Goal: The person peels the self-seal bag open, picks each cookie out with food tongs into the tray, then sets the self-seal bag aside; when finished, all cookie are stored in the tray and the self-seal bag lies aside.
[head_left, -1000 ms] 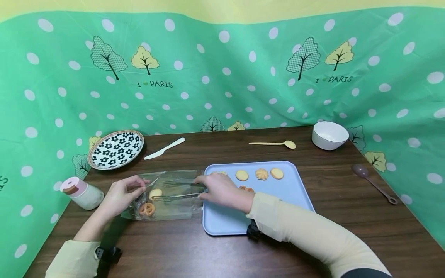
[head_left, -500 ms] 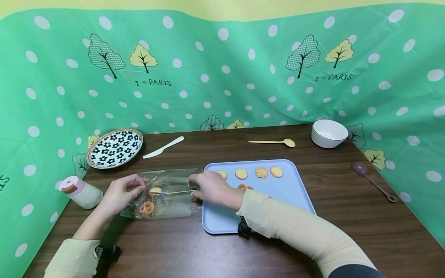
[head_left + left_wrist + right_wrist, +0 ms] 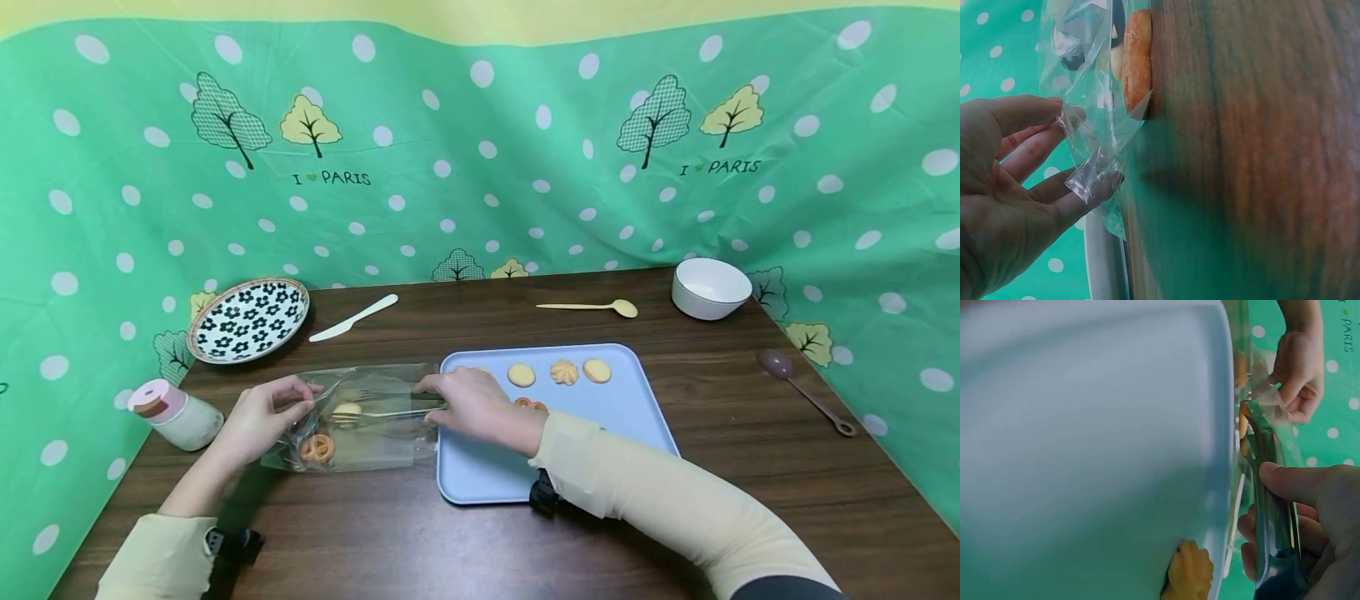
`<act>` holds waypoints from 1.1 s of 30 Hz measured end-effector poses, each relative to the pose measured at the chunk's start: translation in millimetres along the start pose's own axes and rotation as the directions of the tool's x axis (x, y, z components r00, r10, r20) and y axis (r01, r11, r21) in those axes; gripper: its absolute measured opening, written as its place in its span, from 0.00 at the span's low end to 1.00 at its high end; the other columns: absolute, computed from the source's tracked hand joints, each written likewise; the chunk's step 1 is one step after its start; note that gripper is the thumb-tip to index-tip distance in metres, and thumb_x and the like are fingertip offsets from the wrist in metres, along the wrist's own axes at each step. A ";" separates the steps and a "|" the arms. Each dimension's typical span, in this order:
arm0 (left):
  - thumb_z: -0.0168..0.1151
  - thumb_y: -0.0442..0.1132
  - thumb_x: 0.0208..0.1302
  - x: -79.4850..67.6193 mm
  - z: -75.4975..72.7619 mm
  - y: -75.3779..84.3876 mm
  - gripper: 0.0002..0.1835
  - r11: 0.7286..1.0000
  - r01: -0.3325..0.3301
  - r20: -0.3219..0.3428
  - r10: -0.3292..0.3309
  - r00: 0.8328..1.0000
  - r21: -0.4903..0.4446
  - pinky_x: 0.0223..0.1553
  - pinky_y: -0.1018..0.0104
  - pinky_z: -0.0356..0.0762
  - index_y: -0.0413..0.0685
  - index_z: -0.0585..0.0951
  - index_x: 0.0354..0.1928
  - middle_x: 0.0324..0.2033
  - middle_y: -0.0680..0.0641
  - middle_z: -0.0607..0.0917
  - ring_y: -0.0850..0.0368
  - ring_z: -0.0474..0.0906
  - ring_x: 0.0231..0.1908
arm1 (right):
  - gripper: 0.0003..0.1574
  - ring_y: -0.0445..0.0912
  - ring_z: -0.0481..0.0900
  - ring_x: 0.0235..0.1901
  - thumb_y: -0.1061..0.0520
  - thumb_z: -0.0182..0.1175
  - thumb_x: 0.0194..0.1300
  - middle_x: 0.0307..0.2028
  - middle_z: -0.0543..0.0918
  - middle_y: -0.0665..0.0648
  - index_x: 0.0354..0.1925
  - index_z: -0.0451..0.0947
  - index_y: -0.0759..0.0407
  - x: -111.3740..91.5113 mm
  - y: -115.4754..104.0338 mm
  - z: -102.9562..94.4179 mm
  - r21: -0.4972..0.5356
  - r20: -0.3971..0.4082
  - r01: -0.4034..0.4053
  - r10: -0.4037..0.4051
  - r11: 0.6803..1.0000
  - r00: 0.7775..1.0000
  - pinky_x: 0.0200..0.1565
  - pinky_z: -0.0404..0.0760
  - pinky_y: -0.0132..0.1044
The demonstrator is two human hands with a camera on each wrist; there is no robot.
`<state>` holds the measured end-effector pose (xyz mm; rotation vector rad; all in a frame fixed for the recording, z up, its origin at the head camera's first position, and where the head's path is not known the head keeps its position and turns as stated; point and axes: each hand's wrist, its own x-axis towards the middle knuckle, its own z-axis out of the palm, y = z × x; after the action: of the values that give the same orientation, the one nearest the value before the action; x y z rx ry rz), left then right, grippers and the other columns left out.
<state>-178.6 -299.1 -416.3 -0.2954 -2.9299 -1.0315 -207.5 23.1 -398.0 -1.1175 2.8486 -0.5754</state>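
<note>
My left hand [image 3: 258, 421] pinches the edge of a clear plastic bag [image 3: 390, 442] lying on the table; in the left wrist view its thumb and a finger hold the crinkled film. Inside the bag are a pretzel-shaped cookie [image 3: 317, 449] and a pale round cookie [image 3: 347, 413]. My right hand [image 3: 480, 404] grips metal tongs [image 3: 1272, 519], thumb on one side and fingers on the other. The tongs reach into the bag, their tips at the round cookie; whether they clamp it I cannot tell. The bag's mouth lies against the blue tray [image 3: 480, 483].
Several cookies sit on the tray, among them a swirled cookie [image 3: 564, 372]. Behind are a flower-patterned plate [image 3: 247, 322], a white knife [image 3: 352, 318], a pale spoon [image 3: 622, 308] and a white bowl [image 3: 711, 292]. A jar [image 3: 180, 417] stands left, a brown spoon [image 3: 776, 363] right.
My right hand moved left, deeper toward the bag, then back right. The round cookie now lies slightly farther right in the bag. My left hand stays in place on the film.
</note>
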 end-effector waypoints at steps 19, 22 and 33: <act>0.64 0.37 0.62 0.5 0.7 -0.1 0.03 1.000 -0.019 -0.025 0.020 1.000 0.015 0.46 0.54 0.77 0.54 0.80 0.32 0.45 0.51 0.86 0.49 0.81 0.48 | 0.23 0.41 0.81 0.29 0.53 0.71 0.51 0.38 0.87 0.47 0.48 0.81 0.49 -58.7 29.5 -37.9 0.031 -0.100 -0.043 0.046 0.999 0.994 0.26 0.72 0.32; 0.63 0.37 0.62 0.5 1.0 -0.7 0.03 1.000 -0.022 -0.026 0.023 0.999 0.004 0.48 0.50 0.76 0.53 0.80 0.32 0.45 0.51 0.86 0.48 0.81 0.48 | 0.23 0.38 0.78 0.25 0.53 0.72 0.51 0.34 0.87 0.46 0.48 0.81 0.48 -71.4 37.3 -44.9 0.034 -0.117 -0.061 0.064 0.998 0.991 0.26 0.71 0.31; 0.63 0.38 0.63 -0.2 2.2 -5.3 0.03 1.000 -0.006 -0.022 0.006 1.000 -0.009 0.49 0.49 0.76 0.55 0.79 0.32 0.45 0.52 0.86 0.50 0.81 0.48 | 0.26 0.42 0.84 0.36 0.52 0.74 0.48 0.40 0.87 0.49 0.48 0.81 0.48 -129.4 69.6 -75.6 0.003 -0.202 -0.160 0.158 0.987 0.967 0.33 0.78 0.38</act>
<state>-179.3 -301.8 -421.3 -0.2913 -2.9036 -1.0408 -168.8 180.4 -365.7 -0.8662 3.0796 -0.6967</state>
